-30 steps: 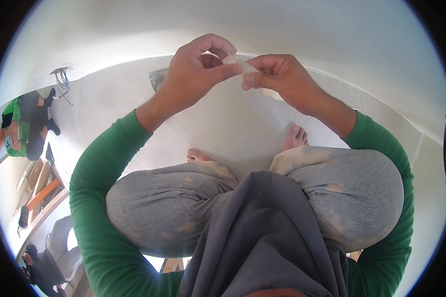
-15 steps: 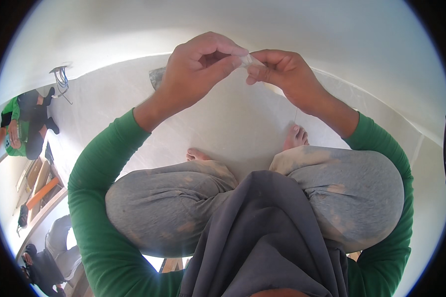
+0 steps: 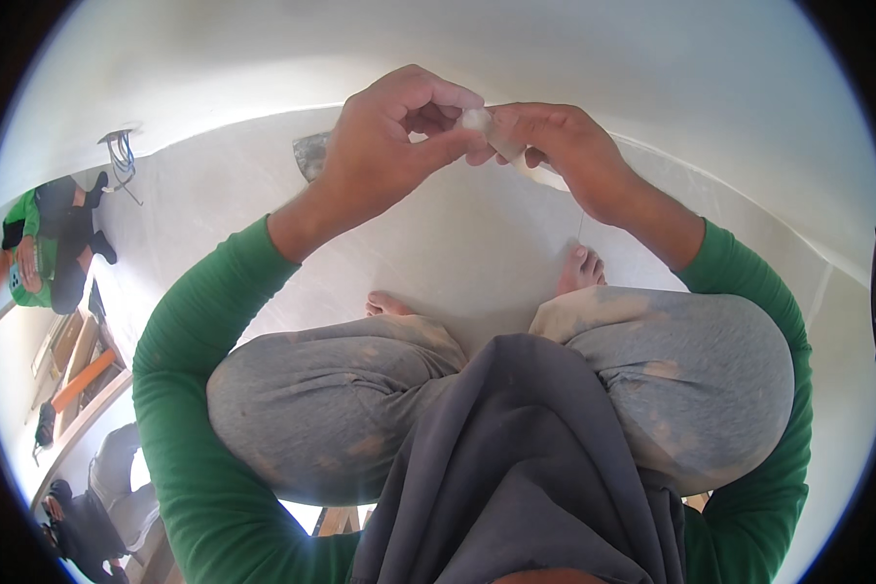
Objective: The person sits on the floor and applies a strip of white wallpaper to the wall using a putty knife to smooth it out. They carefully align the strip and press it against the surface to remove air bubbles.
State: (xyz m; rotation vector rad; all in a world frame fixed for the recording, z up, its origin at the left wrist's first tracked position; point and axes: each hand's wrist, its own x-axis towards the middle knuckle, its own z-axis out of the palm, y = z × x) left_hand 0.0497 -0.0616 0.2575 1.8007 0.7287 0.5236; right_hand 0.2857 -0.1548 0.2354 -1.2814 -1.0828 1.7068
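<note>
Together, the left hand (image 3: pixel 384 127) and right hand (image 3: pixel 569 146) pinch a small whitish piece (image 3: pixel 476 119).
Thumbs and fingers hold it between the nearly meeting hands, over the pale floor (image 3: pixel 438 229) and beyond the bare feet (image 3: pixel 581 268); a greyish thing (image 3: pixel 309 154) shows beside the left wrist.

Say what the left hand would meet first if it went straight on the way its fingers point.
Most likely the right hand, just beyond the small pale piece that the left hand pinches; depth between the hands is hard to judge.
</note>
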